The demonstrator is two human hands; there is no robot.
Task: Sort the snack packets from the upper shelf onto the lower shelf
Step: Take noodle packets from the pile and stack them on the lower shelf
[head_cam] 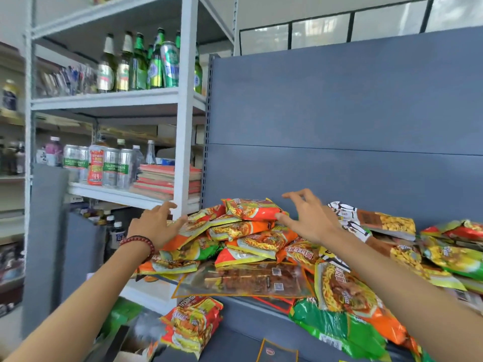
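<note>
As the left hand (156,223) and right hand (309,218) hung spread and empty, flanking the top orange snack packet (251,209) of the heap (248,240) on the upper shelf (243,305), a hasty squeeze could likely shove slick neighbours off its near edge in a tumble.
</note>
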